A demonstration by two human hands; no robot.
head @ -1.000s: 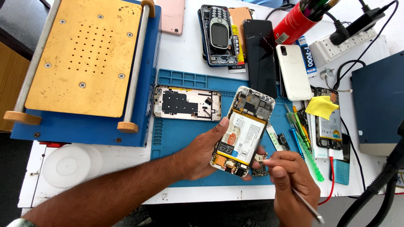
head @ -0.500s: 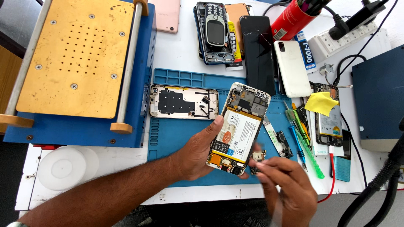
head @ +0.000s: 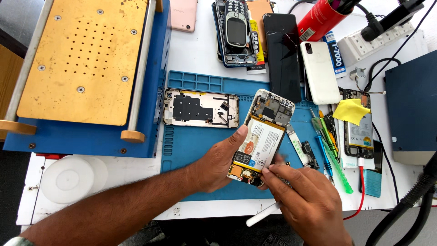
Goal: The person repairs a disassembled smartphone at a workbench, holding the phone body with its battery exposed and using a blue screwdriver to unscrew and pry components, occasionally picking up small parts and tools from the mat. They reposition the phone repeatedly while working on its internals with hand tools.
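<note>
The left hand [head: 214, 166] cradles an opened phone [head: 261, 139] from beneath, its fingers curled around the lower left edge and its thumb pressed on the pale battery, so the phone sits tilted above the blue work mat [head: 191, 141]. The right hand [head: 307, 205] is closed around a white prying tool [head: 263, 214], whose free end pokes out below the palm; its fingertips press against the phone's lower right corner, where the small gold-coloured board sits. Whether the tool's working tip is under a part or merely touching it is hidden by the fingers, so that cannot be told.

As for progress: the phone's back is already off, with battery, upper circuit board and camera area all exposed, and the battery appears to remain seated in its frame. Work seems to be at the bottom end of the phone, with nothing visibly lifted out there yet.

Left of the phone, on the mat, lies 1 stripped metal mid-frame [head: 201, 108] (bare of its electronics). Right of the phone lie a small loose board [head: 304, 152] and several slim tools [head: 328, 146]. Beyond the phone, at the mat's far edge, rest a dark phone [head: 283, 57] and a white phone [head: 320, 73].
</note>
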